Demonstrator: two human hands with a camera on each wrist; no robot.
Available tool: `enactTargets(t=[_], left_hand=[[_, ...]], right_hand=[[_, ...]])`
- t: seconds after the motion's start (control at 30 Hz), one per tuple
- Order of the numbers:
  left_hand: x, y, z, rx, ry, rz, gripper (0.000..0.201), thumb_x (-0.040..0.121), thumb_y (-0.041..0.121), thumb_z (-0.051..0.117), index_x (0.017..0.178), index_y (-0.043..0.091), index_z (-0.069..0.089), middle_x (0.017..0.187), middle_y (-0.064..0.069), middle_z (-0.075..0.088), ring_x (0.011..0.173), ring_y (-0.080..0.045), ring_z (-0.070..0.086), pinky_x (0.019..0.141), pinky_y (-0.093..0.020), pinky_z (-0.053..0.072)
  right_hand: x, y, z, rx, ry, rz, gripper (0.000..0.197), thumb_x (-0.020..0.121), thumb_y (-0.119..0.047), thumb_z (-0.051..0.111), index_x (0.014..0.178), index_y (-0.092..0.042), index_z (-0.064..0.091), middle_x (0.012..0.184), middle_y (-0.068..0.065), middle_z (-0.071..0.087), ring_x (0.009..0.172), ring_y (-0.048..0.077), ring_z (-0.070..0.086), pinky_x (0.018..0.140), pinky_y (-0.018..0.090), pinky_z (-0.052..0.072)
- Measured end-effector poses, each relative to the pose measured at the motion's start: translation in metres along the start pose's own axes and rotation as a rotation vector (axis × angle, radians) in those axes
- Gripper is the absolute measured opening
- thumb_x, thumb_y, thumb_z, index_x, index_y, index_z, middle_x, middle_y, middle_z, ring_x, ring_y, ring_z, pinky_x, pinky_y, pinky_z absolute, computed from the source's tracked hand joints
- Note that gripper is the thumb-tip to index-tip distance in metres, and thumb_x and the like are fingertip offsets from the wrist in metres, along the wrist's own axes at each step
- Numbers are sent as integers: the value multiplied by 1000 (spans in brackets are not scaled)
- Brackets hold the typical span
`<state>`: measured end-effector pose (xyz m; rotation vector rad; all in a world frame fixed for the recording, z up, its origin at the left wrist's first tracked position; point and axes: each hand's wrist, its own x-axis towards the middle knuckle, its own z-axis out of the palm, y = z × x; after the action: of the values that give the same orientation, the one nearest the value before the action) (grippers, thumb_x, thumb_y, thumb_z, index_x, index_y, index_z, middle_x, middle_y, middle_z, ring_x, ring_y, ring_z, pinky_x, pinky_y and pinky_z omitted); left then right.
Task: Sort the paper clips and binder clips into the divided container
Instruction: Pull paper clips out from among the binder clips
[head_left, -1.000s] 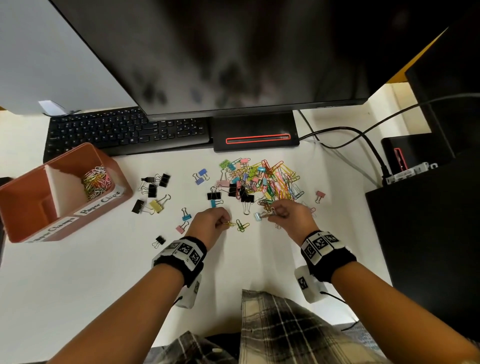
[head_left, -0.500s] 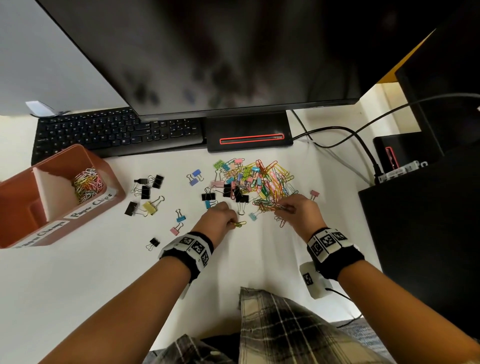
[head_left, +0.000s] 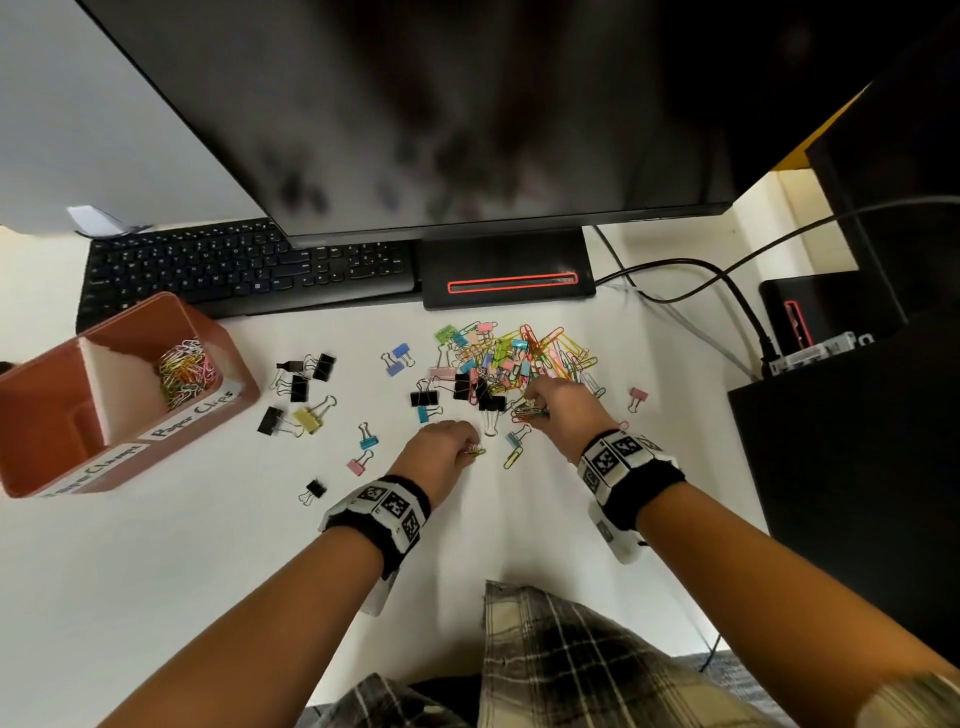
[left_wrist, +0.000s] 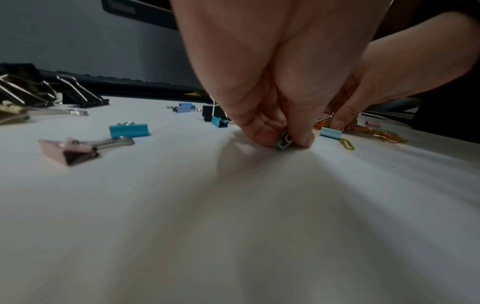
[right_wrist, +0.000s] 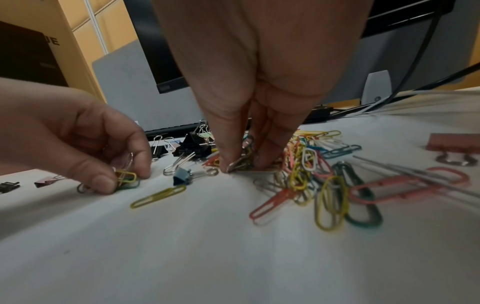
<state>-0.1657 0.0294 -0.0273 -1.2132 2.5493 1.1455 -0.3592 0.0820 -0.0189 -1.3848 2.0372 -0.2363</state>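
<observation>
A loose heap of coloured paper clips (head_left: 540, 358) lies on the white surface (head_left: 156, 571) just in front of the monitor base (head_left: 508, 275), with small binder clips mixed into its left side. The right hand (head_left: 558, 408) reaches into the near edge of that heap, thumb and fingertips (right_wrist: 235, 162) pressed together on a small bunch of paper clips (right_wrist: 245, 158) held against the surface. The left hand (head_left: 441, 447) sits just beside it, to the left and nearer the person, its thumb and forefinger pinching a few paper clips (right_wrist: 127, 179), green and yellow among them, also down at the surface. A single yellow paper clip (head_left: 513, 457) lies loose between the two hands, next to a pale blue binder clip (head_left: 514, 438).

More binder clips are scattered to the left of the heap: a group of black ones (head_left: 301, 374) with a yellow one (head_left: 307, 420), two blue ones (head_left: 397, 358) nearer the heap, a teal one (head_left: 368, 440) and a pink one (head_left: 357, 464) near the left hand, and a lone black one (head_left: 314, 489) closest to the person. A pink binder clip (head_left: 638, 397) lies apart on the right.

The divided container (head_left: 31, 457), reddish-brown, stands at the left edge of the surface. A white partition splits it. The farther compartment, labelled "Paper Clips", holds a pile of coloured paper clips (head_left: 184, 371); the nearer compartment shows only bare floor in the part that can be seen, and its label is only partly readable. A black keyboard (head_left: 244, 273) lies behind the container.
</observation>
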Motion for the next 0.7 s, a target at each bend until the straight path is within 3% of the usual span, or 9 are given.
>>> enactTargets(t=[0.17, 0.4, 0.57, 0.7], left_hand=[[-4, 19, 8, -128, -9, 4, 25, 85, 15, 64, 109, 9, 62, 102, -9, 65, 94, -22, 60, 79, -17, 38], [9, 40, 30, -150, 54, -151, 23, 80, 15, 67, 103, 10, 64, 103, -9, 67, 93, -24, 62, 85, -27, 47], [15, 39, 31, -67, 78, -131, 15, 83, 13, 62, 95, 8, 69, 103, -13, 60, 93, -29, 59, 84, -31, 46], [20, 34, 32, 30, 48, -87, 18, 87, 13, 57, 102, 5, 65, 109, -15, 56, 101, -31, 55, 88, -33, 45]], right_hand=[[2, 1, 1, -16, -5, 39, 26, 82, -15, 66, 107, -11, 60, 105, 10, 66, 96, 25, 61, 85, 37, 52], [-2, 3, 5, 11, 27, 36, 19, 82, -14, 66, 101, -10, 65, 105, 10, 64, 93, 25, 62, 84, 38, 52], [-3, 3, 2, 13, 11, -9, 14, 83, -17, 65, 96, -12, 66, 98, 8, 68, 90, 24, 62, 81, 37, 53], [-8, 5, -5, 87, -5, -10, 13, 82, -21, 67, 92, -13, 66, 87, 4, 68, 79, 18, 61, 76, 32, 54]])
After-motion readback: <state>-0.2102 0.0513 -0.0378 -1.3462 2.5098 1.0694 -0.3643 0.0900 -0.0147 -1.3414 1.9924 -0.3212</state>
